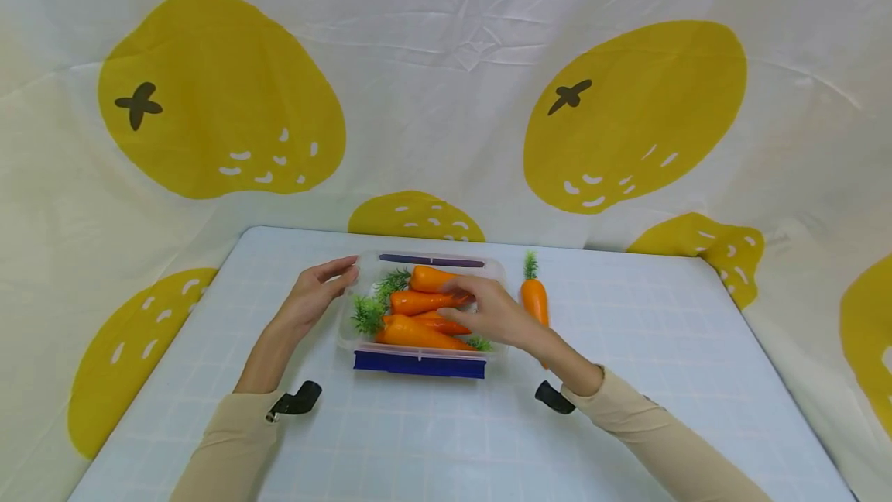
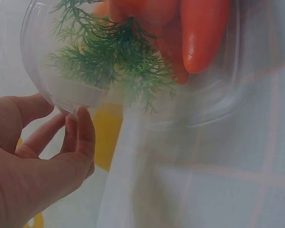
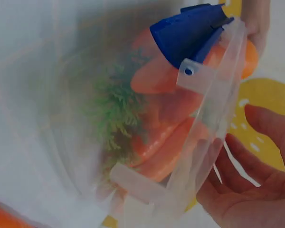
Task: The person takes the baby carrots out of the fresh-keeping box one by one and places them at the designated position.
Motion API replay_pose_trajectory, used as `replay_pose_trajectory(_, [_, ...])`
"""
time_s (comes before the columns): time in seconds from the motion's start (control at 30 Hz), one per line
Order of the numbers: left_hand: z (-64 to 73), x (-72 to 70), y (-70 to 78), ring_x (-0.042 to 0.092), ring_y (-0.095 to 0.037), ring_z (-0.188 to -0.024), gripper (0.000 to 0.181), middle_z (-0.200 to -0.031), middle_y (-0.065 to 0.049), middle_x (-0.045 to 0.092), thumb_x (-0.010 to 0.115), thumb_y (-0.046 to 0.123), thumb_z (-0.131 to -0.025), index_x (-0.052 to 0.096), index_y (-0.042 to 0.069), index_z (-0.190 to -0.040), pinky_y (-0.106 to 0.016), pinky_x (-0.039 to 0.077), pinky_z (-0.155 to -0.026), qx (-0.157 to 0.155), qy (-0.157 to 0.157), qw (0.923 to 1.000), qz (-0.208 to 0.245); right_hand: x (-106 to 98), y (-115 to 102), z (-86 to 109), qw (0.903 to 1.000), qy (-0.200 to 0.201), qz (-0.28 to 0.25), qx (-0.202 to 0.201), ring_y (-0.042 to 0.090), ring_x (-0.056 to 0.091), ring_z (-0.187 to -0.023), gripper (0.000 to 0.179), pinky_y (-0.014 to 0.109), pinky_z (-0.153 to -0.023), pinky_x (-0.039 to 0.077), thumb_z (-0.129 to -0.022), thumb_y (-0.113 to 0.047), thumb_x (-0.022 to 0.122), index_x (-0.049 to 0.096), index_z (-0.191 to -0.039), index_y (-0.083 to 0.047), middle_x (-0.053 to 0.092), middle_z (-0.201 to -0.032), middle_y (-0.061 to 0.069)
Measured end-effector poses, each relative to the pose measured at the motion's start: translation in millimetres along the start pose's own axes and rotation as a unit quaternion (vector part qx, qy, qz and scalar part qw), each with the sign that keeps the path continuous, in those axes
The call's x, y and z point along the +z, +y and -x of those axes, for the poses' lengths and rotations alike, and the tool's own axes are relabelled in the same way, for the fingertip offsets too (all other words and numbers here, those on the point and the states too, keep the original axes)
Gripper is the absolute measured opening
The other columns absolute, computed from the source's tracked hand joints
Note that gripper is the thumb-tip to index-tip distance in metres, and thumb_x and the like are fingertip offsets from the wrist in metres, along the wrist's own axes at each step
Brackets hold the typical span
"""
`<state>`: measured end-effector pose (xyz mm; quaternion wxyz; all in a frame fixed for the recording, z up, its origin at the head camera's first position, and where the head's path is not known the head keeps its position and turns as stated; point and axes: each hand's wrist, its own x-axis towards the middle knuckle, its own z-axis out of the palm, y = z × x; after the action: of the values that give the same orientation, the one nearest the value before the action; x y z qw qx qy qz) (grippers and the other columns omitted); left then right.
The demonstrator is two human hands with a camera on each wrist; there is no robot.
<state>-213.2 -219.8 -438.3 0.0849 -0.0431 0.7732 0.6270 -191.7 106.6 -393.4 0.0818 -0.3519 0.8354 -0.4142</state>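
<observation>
A clear plastic container (image 1: 496, 268) with blue clip latches holds several orange carrots (image 1: 423, 333) with feathery green tops (image 1: 367, 314). My left hand (image 1: 317, 293) is at the container's left end; in the left wrist view its thumb and fingers (image 2: 85, 133) pinch the rim. Over the right part of the container, my right hand (image 1: 488, 308) reaches in above the carrots, its fingertips right at their tips. The right wrist view shows that hand (image 3: 256, 175) with thumb and fingers spread apart, partly behind the translucent wall, and nothing gripped between them.
One more carrot (image 1: 534, 300) lies on the table just right of the container, partly behind my right forearm. A blue latch (image 1: 420, 364) hangs off the container's front side. Behind the pale checked table (image 1: 662, 347) hangs a white cloth with yellow fruit prints.
</observation>
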Motion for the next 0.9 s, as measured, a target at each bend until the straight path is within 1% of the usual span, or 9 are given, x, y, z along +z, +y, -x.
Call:
replay_pose_trajectory(0.17, [0.7, 1.3, -0.7, 0.053, -0.016, -0.120, 0.056, -0.151, -0.018, 0.051, 0.063, 0.032, -0.104, 0.050, 0.004, -0.152, -0.038, 0.042, -0.113, 0.002, -0.005, 1.0000, 0.001, 11, 0, -1.0, 0.9997, -0.010, -0.015, -0.018, 0.038, 0.066, -0.108, 0.033, 0.049, -0.095, 0.056, -0.097, -0.012, 0.072, 0.066, -0.124, 0.007, 0.069, -0.121, 0.022])
replay_pose_trajectory(0.33, [0.0, 1.2, -1.5, 0.054, -0.014, -0.118, 0.057, -0.150, -0.017, 0.053, 0.063, 0.033, -0.104, 0.050, 0.005, -0.151, -0.041, 0.041, -0.114, -0.001, -0.001, 1.0000, -0.002, 20, -2, -3.0, 0.9991, -0.031, -0.009, -0.026, 0.033, 0.065, -0.109, 0.034, 0.045, -0.097, 0.055, -0.099, -0.016, 0.070, 0.066, -0.127, 0.004, 0.069, -0.124, 0.018])
replay_pose_trajectory(0.53, [-1.4, 0.3, -2.8, 0.054, -0.014, -0.118, 0.058, -0.150, -0.017, 0.052, 0.064, 0.033, -0.104, 0.050, 0.004, -0.152, -0.042, 0.040, -0.115, -0.003, -0.003, 1.0000, 0.005, 26, -4, -6.0, 0.9972, -0.064, -0.037, -0.006, 0.023, 0.064, -0.116, 0.037, 0.037, -0.103, 0.052, -0.100, -0.018, 0.070, 0.066, -0.133, -0.002, 0.067, -0.133, 0.011])
replay_pose_trajectory(0.6, [-1.9, 0.1, -2.9, 0.054, -0.014, -0.117, 0.057, -0.150, -0.017, 0.052, 0.064, 0.032, -0.104, 0.050, 0.004, -0.152, -0.041, 0.041, -0.115, -0.003, -0.003, 1.0000, 0.008, 28, -3, -6.8, 0.9968, -0.070, -0.036, -0.012, 0.021, 0.063, -0.117, 0.039, 0.035, -0.104, 0.051, -0.099, -0.018, 0.071, 0.065, -0.135, -0.003, 0.066, -0.135, 0.009])
replay_pose_trajectory(0.77, [-2.2, -2.3, -2.2, 0.053, -0.017, -0.122, 0.057, -0.151, -0.016, 0.052, 0.064, 0.033, -0.104, 0.050, 0.005, -0.152, -0.033, 0.044, -0.111, -0.003, -0.003, 1.0000, 0.004, 30, 1, -7.4, 0.9962, -0.073, -0.014, -0.046, 0.017, 0.062, -0.110, 0.039, 0.032, -0.101, 0.053, -0.098, -0.020, 0.072, 0.066, -0.134, -0.005, 0.068, -0.132, 0.005])
replay_pose_trajectory(0.8, [-2.1, -2.6, -2.1, 0.052, -0.017, -0.123, 0.058, -0.151, -0.015, 0.052, 0.064, 0.033, -0.104, 0.050, 0.005, -0.152, -0.031, 0.044, -0.110, -0.003, -0.004, 1.0000, 0.003, 31, 1, -7.4, 0.9962, -0.073, -0.012, -0.046, 0.016, 0.062, -0.108, 0.039, 0.032, -0.100, 0.053, -0.098, -0.021, 0.073, 0.066, -0.134, -0.006, 0.068, -0.131, 0.004])
replay_pose_trajectory(0.9, [-1.1, -3.4, -1.8, 0.052, -0.018, -0.124, 0.057, -0.151, -0.015, 0.052, 0.064, 0.033, -0.103, 0.051, 0.005, -0.151, -0.030, 0.045, -0.108, -0.001, -0.006, 1.0000, 0.003, 31, 0, -7.2, 0.9963, -0.069, -0.020, -0.046, 0.017, 0.061, -0.111, 0.040, 0.034, -0.102, 0.052, -0.097, -0.021, 0.074, 0.067, -0.133, -0.006, 0.067, -0.132, 0.004])
